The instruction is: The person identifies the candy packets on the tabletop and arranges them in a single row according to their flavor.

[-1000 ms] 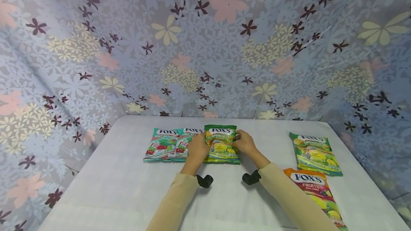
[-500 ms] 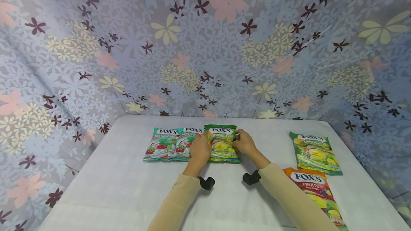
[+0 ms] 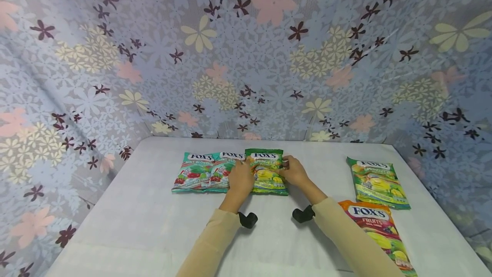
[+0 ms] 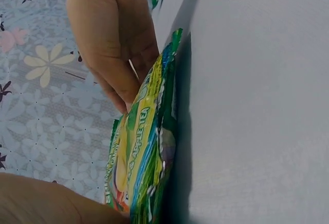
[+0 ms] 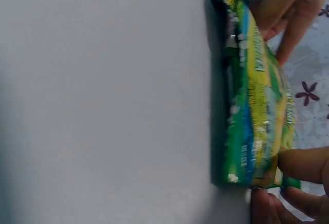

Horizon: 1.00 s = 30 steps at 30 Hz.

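A green Fox's Spring Tea candy bag (image 3: 265, 174) lies flat on the white table at the end of a row. My left hand (image 3: 241, 178) holds its left edge, with the fingertips where it meets the neighbouring bag. At the opposite edge, my right hand (image 3: 294, 172) pinches the green bag; the right wrist view shows the thumb (image 5: 306, 165) over the side and other fingers lower down. Two teal Mint Blossom candy bags, an outer one (image 3: 194, 172) and an inner one (image 3: 221, 172), lie to the left. The inner bag is partly covered by my left hand.
Another green Spring Tea bag (image 3: 378, 183) lies farther right on the white table (image 3: 127, 217). Below it is an orange-red Fruits candy bag (image 3: 374, 225), partly behind my right sleeve. A flowered cloth wall (image 3: 246, 76) rises behind the table.
My left hand has shifted slightly right and its fingertips have moved up along the green bag's left edge. My right hand stays at the right edge; the bags lie nearly unchanged.
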Tool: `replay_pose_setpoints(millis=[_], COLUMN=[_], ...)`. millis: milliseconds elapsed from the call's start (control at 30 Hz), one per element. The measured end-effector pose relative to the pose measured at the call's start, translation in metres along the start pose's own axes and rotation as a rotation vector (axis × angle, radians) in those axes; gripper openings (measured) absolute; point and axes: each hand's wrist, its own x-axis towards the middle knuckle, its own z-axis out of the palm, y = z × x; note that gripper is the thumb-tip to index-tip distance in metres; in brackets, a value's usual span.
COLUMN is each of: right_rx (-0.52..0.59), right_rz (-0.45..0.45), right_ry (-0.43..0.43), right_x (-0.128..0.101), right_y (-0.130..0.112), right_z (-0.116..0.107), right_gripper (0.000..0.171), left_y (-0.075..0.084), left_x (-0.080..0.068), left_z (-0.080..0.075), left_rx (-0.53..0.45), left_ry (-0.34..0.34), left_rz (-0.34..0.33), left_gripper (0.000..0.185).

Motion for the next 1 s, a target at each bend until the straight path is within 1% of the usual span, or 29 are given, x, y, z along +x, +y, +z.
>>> replay_pose_setpoints(millis=[100, 167, 233, 367, 500, 600, 667, 767, 900, 1000], right_rx=[0.064, 0.111, 0.151, 0.189, 0.2, 0.208, 0.211, 0.204, 0.204, 0.183], right_rz=[0.025, 0.049, 0.069, 0.073, 0.062, 0.037, 0.013, -0.014, -0.024, -0.008], right_ry=[-0.028, -0.047, -0.059, -0.07, -0.065, -0.058, -0.051, -0.029, 0.037, 0.101], right_x=[-0.003, -0.006, -0.011, -0.024, -0.04, -0.052, -0.058, -0.065, -0.074, -0.083], right_y=[0.003, 0.005, 0.006, 0.008, 0.008, 0.009, 0.013, 0.021, 0.037, 0.05], right_z=[-0.004, -0.007, -0.011, -0.018, -0.028, -0.038, -0.047, -0.063, -0.089, -0.109], right_gripper=[0.056, 0.057, 0.06, 0.061, 0.058, 0.056, 0.056, 0.056, 0.057, 0.059], left_y=[0.002, 0.003, 0.004, 0.008, 0.017, 0.026, 0.034, 0.049, 0.07, 0.084], left_x=[-0.002, -0.002, -0.002, -0.004, -0.007, -0.011, -0.012, -0.013, -0.014, -0.014], left_z=[0.0, 0.0, 0.001, 0.005, 0.01, 0.015, 0.02, 0.023, 0.025, 0.028], left_rx=[0.016, 0.023, 0.014, -0.031, -0.064, -0.09, -0.106, -0.126, -0.127, -0.127], left_ry=[-0.011, -0.002, 0.035, 0.141, 0.234, 0.268, 0.255, 0.181, 0.067, -0.01], left_rz=[0.017, 0.026, 0.043, 0.122, 0.224, 0.289, 0.321, 0.348, 0.345, 0.34], left_gripper=[0.044, 0.042, 0.039, 0.027, 0.028, 0.027, 0.026, 0.026, 0.026, 0.028])
